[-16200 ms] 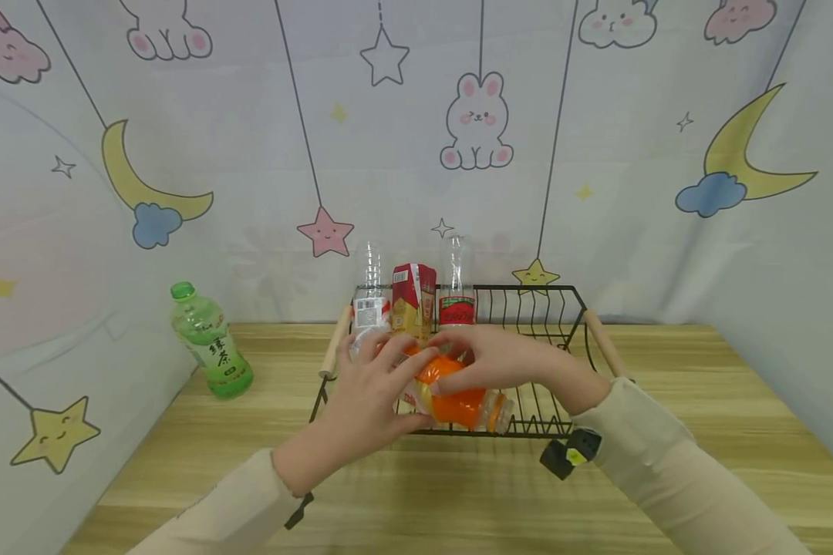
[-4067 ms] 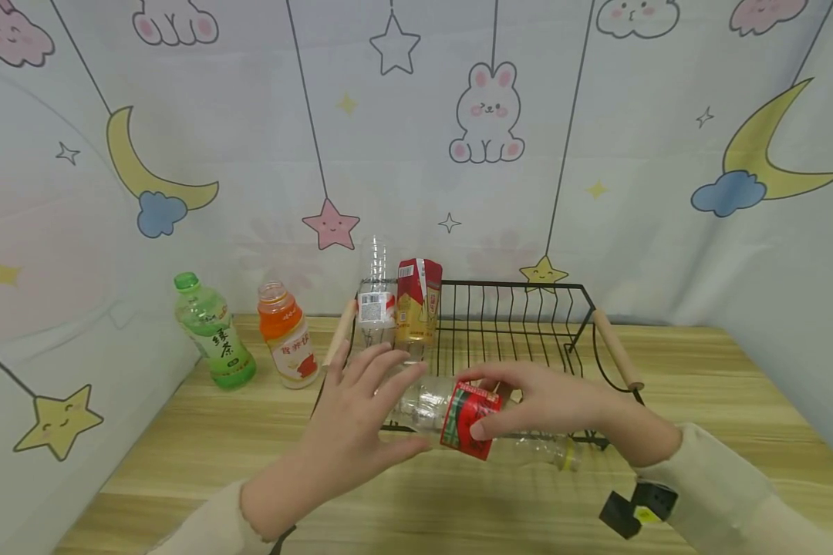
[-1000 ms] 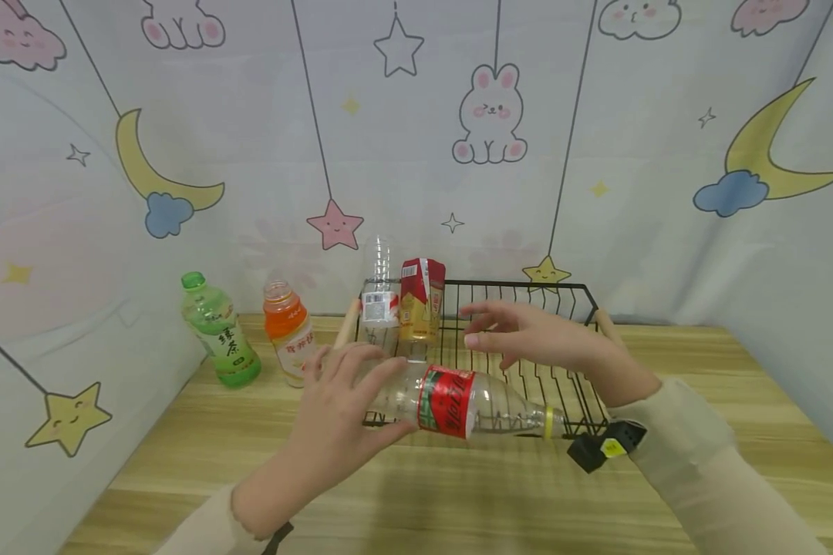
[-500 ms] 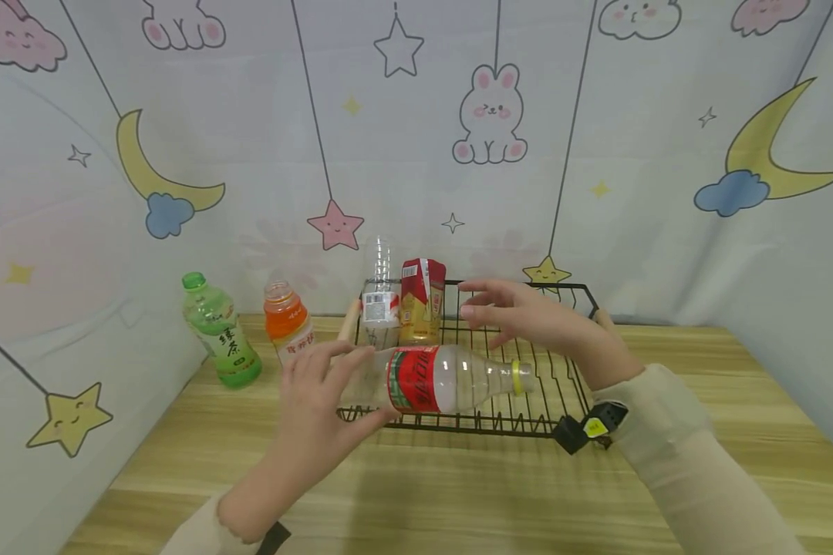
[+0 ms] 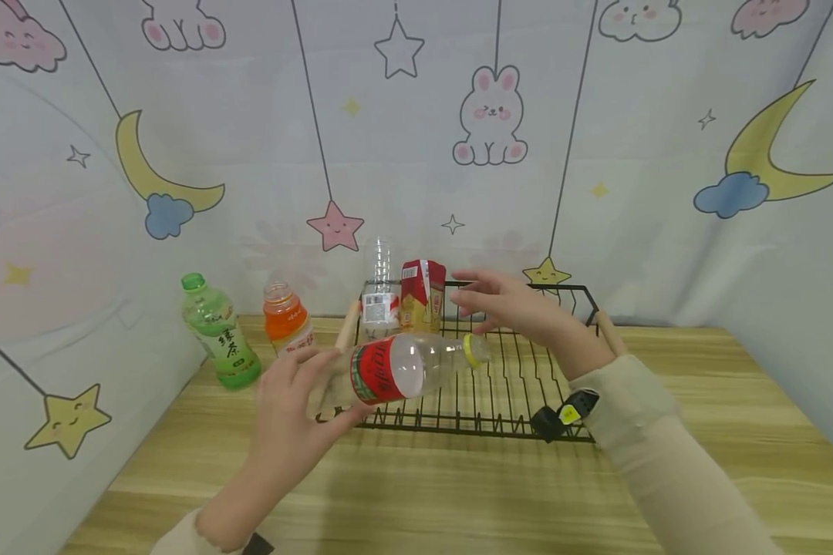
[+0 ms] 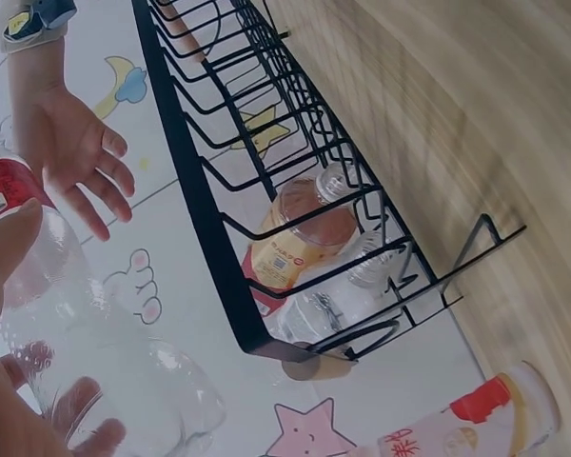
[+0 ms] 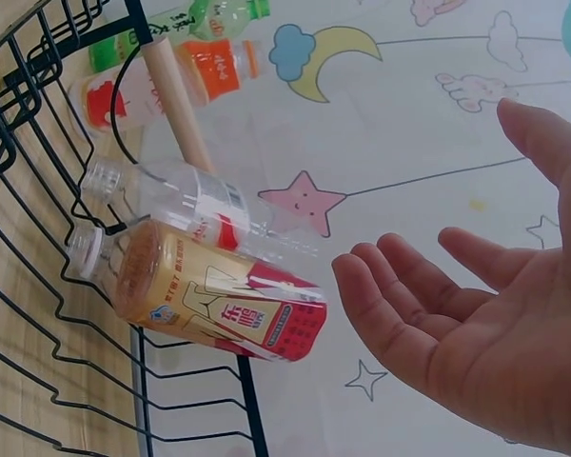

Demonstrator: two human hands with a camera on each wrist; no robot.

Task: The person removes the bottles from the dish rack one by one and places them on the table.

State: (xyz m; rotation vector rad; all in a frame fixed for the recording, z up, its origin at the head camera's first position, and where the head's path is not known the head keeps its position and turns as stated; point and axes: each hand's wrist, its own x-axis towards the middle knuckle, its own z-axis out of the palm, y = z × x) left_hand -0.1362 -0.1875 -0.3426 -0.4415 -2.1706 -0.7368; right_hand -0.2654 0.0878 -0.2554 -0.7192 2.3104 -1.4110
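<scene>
My left hand (image 5: 284, 408) grips the base end of a clear plastic bottle (image 5: 378, 371) with a red label. Its yellow-ringed neck points right and slightly upward, above a black wire dish rack (image 5: 430, 429). In the left wrist view, fingers show through the bottle's clear wall (image 6: 124, 367). My right hand (image 5: 510, 304) hovers over the rack's back part, fingers loosely spread and holding nothing. The right wrist view shows its bare palm (image 7: 495, 333). Left of it, a red-and-gold bottle (image 5: 422, 297) and a clear ribbed bottle (image 5: 380, 307) stand neck-down in the rack.
Left of the rack, a green tea bottle (image 5: 218, 331) and an orange-and-white drink bottle (image 5: 286, 314) stand upright on the wooden table (image 5: 458, 493). The rack has wooden side handles (image 5: 609, 333). A patterned curtain (image 5: 250, 100) hangs behind.
Earlier the orange bottle was in both hands; now it stands on the table. The red-labelled bottle left the rack, and my left hand has moved it leftward, neck tilting up. My right hand let go of it.
</scene>
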